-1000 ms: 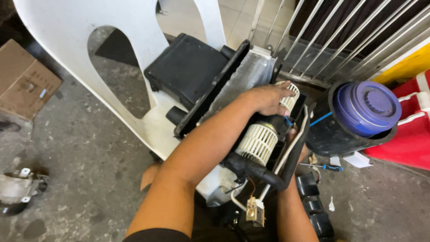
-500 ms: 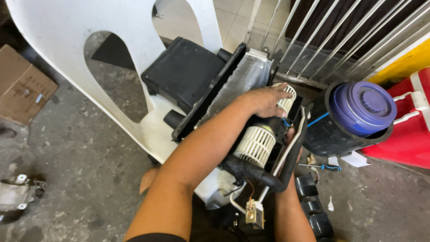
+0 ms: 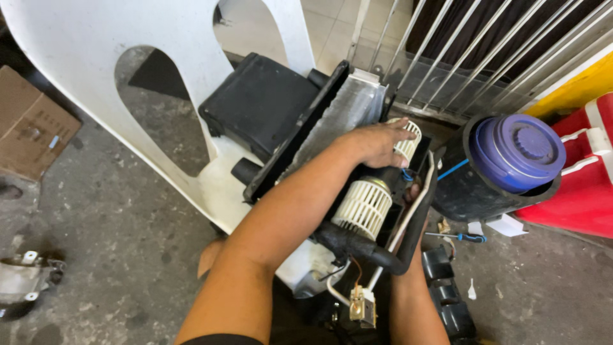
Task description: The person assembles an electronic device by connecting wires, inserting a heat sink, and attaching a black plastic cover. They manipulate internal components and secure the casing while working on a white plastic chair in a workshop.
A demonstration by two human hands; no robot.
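Left hand (image 3: 377, 144) lies flat, fingers released, on the far cream ribbed plastic blower wheel (image 3: 407, 139) of the black blower housing (image 3: 357, 191), right hand hidden underneath, grip impossible to tell.

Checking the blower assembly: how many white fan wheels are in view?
2. One fan wheel sits mid-unit, below the left forearm. The other fan wheel is at the far end, partly covered by the left hand. More may be hidden inside the housing.

cream ribbed blower wheel (image 3: 363, 207) in a black housing (image 3: 262, 102); silvery finned coil (image 3: 348, 115); white plastic chair (image 3: 96, 57); purple lid (image 3: 517, 152); red container (image 3: 584, 191); brown cardboard box (image 3: 29, 131); grey stained floor (image 3: 96, 255).
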